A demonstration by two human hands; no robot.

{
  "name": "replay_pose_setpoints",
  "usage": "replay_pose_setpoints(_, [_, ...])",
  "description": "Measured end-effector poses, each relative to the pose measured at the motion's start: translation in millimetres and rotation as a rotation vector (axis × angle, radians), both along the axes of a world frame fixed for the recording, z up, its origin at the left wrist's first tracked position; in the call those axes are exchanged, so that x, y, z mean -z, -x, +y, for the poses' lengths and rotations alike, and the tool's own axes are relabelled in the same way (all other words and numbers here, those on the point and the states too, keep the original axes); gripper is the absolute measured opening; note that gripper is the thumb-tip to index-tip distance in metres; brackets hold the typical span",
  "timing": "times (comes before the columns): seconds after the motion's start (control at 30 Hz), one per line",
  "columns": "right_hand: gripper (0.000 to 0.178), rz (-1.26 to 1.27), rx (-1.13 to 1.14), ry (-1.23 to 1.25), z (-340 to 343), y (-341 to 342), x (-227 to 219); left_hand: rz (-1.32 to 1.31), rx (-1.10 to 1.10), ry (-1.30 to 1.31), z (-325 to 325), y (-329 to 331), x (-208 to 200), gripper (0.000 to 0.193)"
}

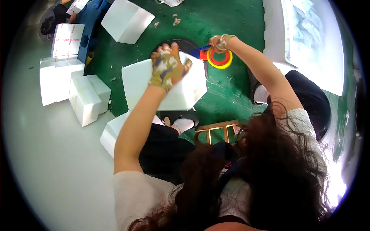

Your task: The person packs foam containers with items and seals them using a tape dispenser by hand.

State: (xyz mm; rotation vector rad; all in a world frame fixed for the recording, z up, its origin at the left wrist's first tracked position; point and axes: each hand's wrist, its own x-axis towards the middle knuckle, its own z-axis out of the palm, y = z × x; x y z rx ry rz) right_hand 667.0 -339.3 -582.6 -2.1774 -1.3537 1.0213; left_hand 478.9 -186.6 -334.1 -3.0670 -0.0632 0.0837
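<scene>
A white foam box (137, 82) stands in front of me, partly over a round black disc (179, 43). My left hand (167, 69), in a camouflage fingerless glove, lies on top of the box with its fingers stretched out. Off the box's far right corner, my right hand (219, 43) is closed on a tape dispenser (202, 52) with a blue and red body. A yellow-rimmed tape roll (220, 58) with a red core sits on it. The right hand is slightly blurred, and whether tape touches the box I cannot tell.
More white foam boxes (127, 21) stand ahead and at left (84, 100). A large white container (275, 34) with pale, bluish contents is at right. A small wooden stool (217, 129) is near my feet. Another person (50, 23) works at far left.
</scene>
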Motion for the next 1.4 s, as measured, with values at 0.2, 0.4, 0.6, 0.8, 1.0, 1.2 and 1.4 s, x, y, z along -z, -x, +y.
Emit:
replay_pose_setpoints(0.2, [0.032, 0.025, 0.182, 0.144, -49, 8, -67, 0.236, -0.301, 0.001, 53, -80, 9, 0.061])
replay_pose_setpoints(0.4, [0.023, -0.039, 0.217, 0.129, -82, 2, -60, 0.312, -0.414, -0.082, 108, -148, 17, 0.053])
replay_pose_setpoints(0.6, [0.028, -0.122, 0.288, 0.15, -30, -18, -74, 0.266, -0.774, -0.201, 151, -164, 13, 0.052])
replay_pose_setpoints(0.8, [0.026, -0.031, 0.356, 0.146, -18, 6, -87, 0.006, 0.143, 0.629, 85, -98, -3, 0.058])
replay_pose_setpoints(1.0, [0.026, 0.011, 0.511, -0.051, -47, 49, -78, -0.113, 0.109, 0.128, 44, -93, 1, 0.041])
replay_pose_setpoints(1.2, [0.028, 0.205, 0.197, -0.109, -95, 115, -56, -0.185, -0.059, 0.1, 77, -116, 18, 0.044])
replay_pose_setpoints(1.4, [0.024, 0.147, 0.232, -0.075, -98, 187, -68, -0.221, -0.183, 0.151, 77, -118, 18, 0.04])
